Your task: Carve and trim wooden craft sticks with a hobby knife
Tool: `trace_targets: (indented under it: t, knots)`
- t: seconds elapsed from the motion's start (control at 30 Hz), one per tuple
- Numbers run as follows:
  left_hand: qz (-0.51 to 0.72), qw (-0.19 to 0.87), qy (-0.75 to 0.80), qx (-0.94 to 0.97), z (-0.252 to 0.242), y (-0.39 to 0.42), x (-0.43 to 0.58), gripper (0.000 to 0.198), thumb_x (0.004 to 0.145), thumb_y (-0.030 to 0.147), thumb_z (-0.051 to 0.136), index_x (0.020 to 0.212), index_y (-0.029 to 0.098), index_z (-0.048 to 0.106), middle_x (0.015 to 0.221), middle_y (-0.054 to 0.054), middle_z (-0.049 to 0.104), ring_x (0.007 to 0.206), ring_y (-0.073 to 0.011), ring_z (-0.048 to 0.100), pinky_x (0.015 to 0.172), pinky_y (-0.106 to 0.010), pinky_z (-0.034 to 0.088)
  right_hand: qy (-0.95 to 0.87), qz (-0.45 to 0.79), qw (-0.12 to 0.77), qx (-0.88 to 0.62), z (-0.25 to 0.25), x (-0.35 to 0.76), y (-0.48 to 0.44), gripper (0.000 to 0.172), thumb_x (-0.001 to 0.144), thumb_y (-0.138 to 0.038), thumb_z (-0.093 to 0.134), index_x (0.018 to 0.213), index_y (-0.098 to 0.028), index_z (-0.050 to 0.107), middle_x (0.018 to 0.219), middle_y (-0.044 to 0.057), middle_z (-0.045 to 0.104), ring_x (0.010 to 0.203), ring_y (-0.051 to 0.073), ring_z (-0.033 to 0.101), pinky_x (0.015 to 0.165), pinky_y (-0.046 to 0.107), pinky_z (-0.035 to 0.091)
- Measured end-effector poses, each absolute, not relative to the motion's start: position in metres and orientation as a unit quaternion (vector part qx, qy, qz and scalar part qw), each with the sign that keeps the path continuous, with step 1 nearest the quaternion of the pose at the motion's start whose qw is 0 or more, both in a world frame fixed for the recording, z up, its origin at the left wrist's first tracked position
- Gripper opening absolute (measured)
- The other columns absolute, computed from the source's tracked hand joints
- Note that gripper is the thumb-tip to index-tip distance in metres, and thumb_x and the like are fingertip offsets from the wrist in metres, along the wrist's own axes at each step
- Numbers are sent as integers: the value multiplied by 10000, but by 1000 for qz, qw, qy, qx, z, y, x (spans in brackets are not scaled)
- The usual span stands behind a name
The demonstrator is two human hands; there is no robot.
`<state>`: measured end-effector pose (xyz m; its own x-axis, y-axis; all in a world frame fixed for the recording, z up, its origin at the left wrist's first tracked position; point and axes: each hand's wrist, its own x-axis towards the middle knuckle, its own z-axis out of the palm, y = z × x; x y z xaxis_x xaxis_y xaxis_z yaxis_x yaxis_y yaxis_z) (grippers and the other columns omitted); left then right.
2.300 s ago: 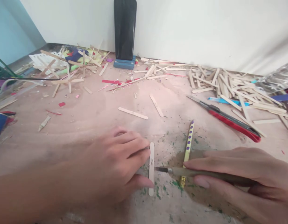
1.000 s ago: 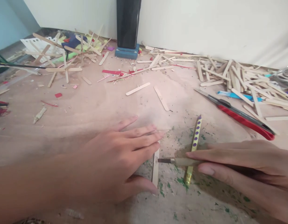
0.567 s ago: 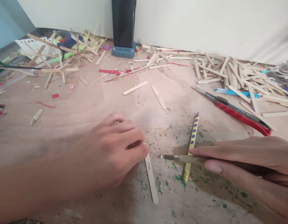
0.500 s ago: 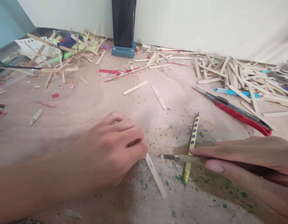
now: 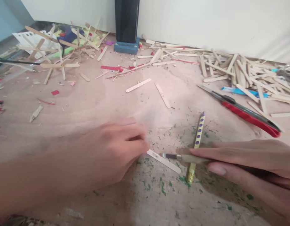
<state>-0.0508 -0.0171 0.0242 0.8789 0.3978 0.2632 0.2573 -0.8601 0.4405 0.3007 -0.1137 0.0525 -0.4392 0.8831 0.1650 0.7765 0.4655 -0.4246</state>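
My left hand (image 5: pixel 121 147) is closed on one end of a wooden craft stick (image 5: pixel 165 162), which slants down to the right from my fingertips and bears a rough, marked patch near them. In my right hand (image 5: pixel 250 166) is a carving chisel (image 5: pixel 189 158) with a pale handle and a short metal blade, gripped between thumb and fingers. Its tip points left, close to the stick; whether they touch I cannot tell. Beneath the chisel lies a yellow pencil (image 5: pixel 199 131) with purple dots and a gold end.
A red and black utility knife (image 5: pixel 243 113) lies at the right, blade to the upper left. Behind it is a heap of craft sticks (image 5: pixel 241 70) with a blue pen (image 5: pixel 243 91). Joined sticks (image 5: pixel 62 65) stand at the back left. Green flecks cover the tabletop (image 5: pixel 93 103) near my hands.
The craft stick in my left hand has swung its free end up and to the right, nearer the chisel. My left fingers have curled in more. My right hand keeps its grip.
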Motion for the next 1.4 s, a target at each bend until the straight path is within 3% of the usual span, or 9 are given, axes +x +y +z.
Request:
trace_targets:
  t: [0.33, 0.47, 0.63, 0.97, 1.23, 1.4]
  knots:
    - [184, 290, 192, 919, 20, -20, -55, 334, 1099, -64, 589, 1021, 206, 769, 1159, 3, 750, 1041, -135, 677, 962, -253, 512, -854, 191, 150, -460, 43, 293, -117, 586, 1176, -368, 608, 1703, -624, 603, 1348, -123, 905, 1030, 225, 915, 706, 240, 749]
    - [195, 294, 195, 915, 20, -20, -55, 341, 1096, -67, 603, 1012, 213, 778, 1122, 11, 739, 1017, -133, 671, 949, -250, 509, -854, 173, 139, -470, 41, 297, -122, 524, 1175, -386, 606, 1661, -568, 678, 1372, -109, 902, 1066, 223, 916, 815, 239, 759]
    - [193, 288, 210, 914, 21, -20, -53, 350, 1112, -47, 611, 975, 219, 793, 1012, 25, 698, 937, -122, 644, 870, -257, 472, -847, 171, 140, -483, 39, 298, -124, 518, 1175, -414, 629, 1666, -569, 675, 1332, -106, 913, 1060, 221, 916, 822, 241, 759]
    - [181, 285, 212, 917, 25, -16, -49, 409, 1142, 13, 566, 932, 224, 845, 892, 14, 656, 791, -131, 628, 724, -275, 463, -845, 205, 133, -476, 41, 290, -118, 542, 1181, -387, 634, 1689, -576, 643, 1354, -113, 909, 1021, 187, 915, 763, 199, 733]
    - [208, 277, 204, 916, 20, -17, -49, 426, 1168, 27, 541, 950, 215, 855, 855, 14, 600, 772, -136, 594, 724, -268, 472, -841, 226, 166, -463, 38, 286, -115, 541, 1178, -332, 640, 1656, -584, 667, 1313, -120, 917, 990, 180, 915, 763, 204, 730]
    - [213, 270, 202, 917, 22, -16, -48, 419, 1166, 31, 546, 972, 207, 873, 836, 13, 580, 753, -141, 567, 720, -262, 477, -848, 229, 167, -449, 38, 284, -113, 539, 1211, -313, 582, 1689, -558, 633, 1296, -75, 923, 971, 189, 909, 657, 248, 688]
